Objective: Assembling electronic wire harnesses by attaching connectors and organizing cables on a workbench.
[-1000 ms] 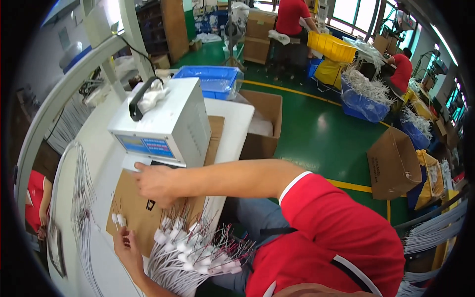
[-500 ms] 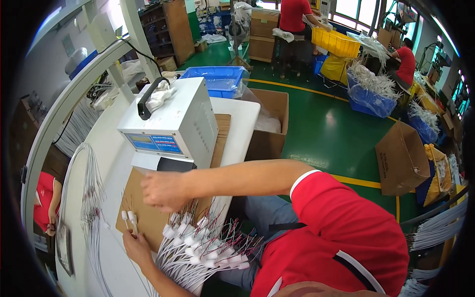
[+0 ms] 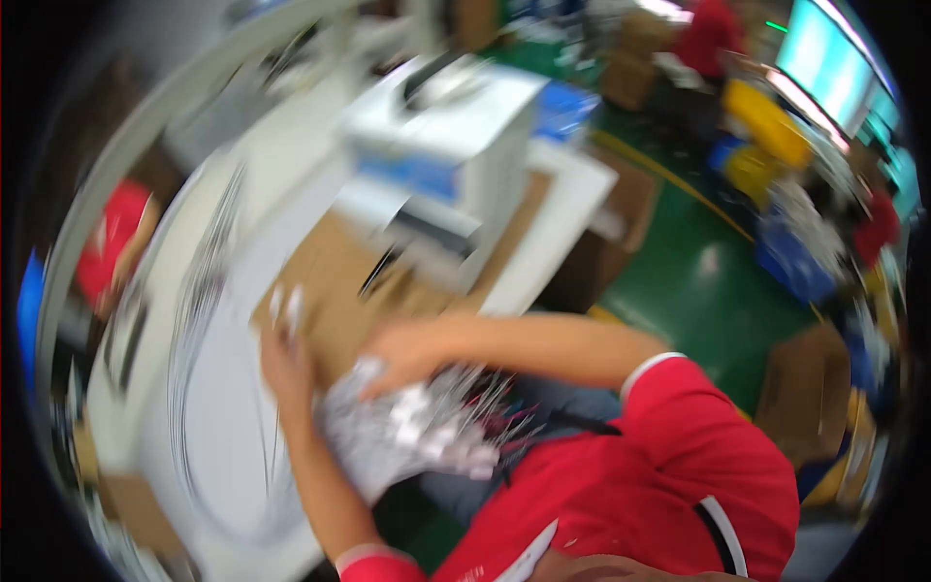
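fingers [image 3: 272,344] of the left hand [image 3: 288,367] are pinched narrowly at the base of two white connectors [image 3: 295,306], which point up just past the fingertips, over a brown cardboard sheet [image 3: 315,276]. from my remote seat i see the right hand [image 3: 412,351] bent low at the sheet's near edge, by a cluster of white plugs [image 3: 417,417] with dark and red wires; blur keeps me from telling whether it grips one. the sheet lies on a white worktable [image 3: 233,417], and at its far side stands a white machine [image 3: 461,112] with a blue front panel and black top handle. left of the sheet, a long hank of pale cables [image 3: 199,301] curves across the tabletop. past the table i make out a brown carton [image 3: 635,199], then green floor [image 3: 693,320] with a yellow line [image 3: 679,182]. farther out are a yellow tub [image 3: 766,116], a blue tub [image 3: 786,257] and bright windows [image 3: 824,58]; a person in red [image 3: 116,242] is across the table at left.
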Available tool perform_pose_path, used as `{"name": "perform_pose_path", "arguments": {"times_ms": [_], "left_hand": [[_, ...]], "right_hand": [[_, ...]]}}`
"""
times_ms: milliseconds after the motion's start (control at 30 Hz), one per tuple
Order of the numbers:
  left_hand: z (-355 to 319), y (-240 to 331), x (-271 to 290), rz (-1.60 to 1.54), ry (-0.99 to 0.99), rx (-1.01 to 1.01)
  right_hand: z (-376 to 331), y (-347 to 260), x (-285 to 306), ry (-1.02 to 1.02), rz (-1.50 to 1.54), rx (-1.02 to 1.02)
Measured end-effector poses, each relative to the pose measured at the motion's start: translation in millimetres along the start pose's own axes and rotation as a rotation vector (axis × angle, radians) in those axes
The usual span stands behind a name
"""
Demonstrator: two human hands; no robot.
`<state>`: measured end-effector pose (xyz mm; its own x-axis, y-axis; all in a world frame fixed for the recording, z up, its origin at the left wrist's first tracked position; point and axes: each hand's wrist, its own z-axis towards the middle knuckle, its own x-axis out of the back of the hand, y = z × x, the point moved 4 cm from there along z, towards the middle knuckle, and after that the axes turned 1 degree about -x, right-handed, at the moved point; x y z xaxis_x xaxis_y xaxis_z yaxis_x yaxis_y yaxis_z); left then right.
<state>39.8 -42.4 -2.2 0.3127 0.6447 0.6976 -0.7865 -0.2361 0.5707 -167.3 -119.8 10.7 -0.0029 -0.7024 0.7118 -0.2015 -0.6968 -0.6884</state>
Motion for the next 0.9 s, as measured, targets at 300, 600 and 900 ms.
{"name": "perform_pose_path", "arguments": {"times_ms": [300, 600, 900], "left_hand": [[-1, 7, 14, 0.056, -0.026, 0.101], [-12, 59, 25, -0.239, 0.057, -0.011], [-36, 97, 12, -0.033, 0.092, -0.563]], "right_hand": [[-41, -37, 10, 0.030, -0.262, -0.034], [-37, -10, 53, 0.439, 0.441, -0.226], [-30, -2, 58, 0.601, 0.837, -0.036]]}}
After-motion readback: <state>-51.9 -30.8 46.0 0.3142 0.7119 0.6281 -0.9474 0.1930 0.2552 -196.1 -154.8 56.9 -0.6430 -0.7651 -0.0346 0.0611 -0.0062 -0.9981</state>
